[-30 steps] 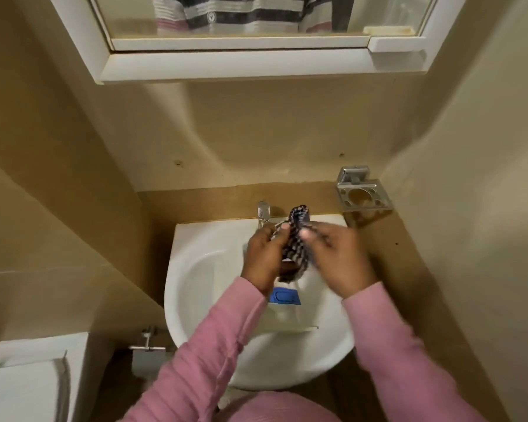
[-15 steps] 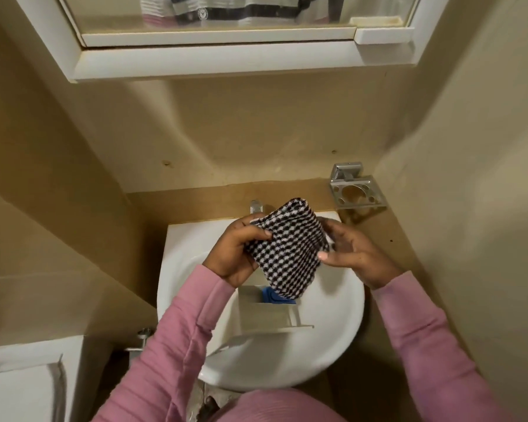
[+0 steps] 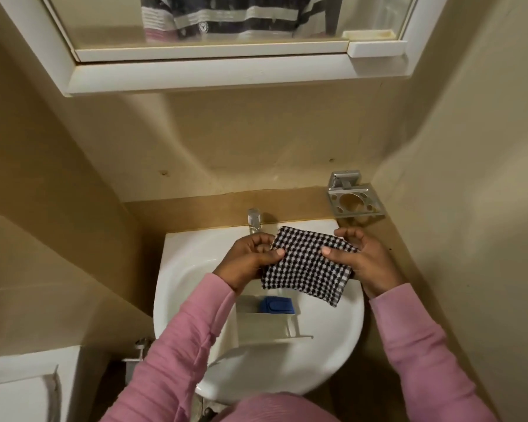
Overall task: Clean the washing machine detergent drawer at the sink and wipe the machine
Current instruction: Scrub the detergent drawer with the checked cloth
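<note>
At 9 o'clock of checked cloth (image 3: 308, 264): left hand (image 3: 247, 265), thumb and curled fingers pinching that edge. At 3 o'clock: right hand (image 3: 368, 263), gripping likewise, thumb on top. At 6 o'clock below cloth, lying in white sink (image 3: 182, 280): detergent drawer (image 3: 265, 328) with blue insert (image 3: 277, 305), touched by neither hand.

Cloth (image 3: 308, 263) held over the sink (image 3: 192, 269), detergent drawer (image 3: 265, 328) laid in the basin.
The detergent drawer is set toward the near side of the sink. The cloth is held above the drawer's far end, gripped by the left hand (image 3: 247, 263) at its left edge and the right hand (image 3: 368, 261) at its right. A tap (image 3: 254, 220) is mounted behind the sink, a tumbler holder (image 3: 354, 199) is fixed at far right, and a mirror cabinet (image 3: 211, 73) is hung above.
</note>
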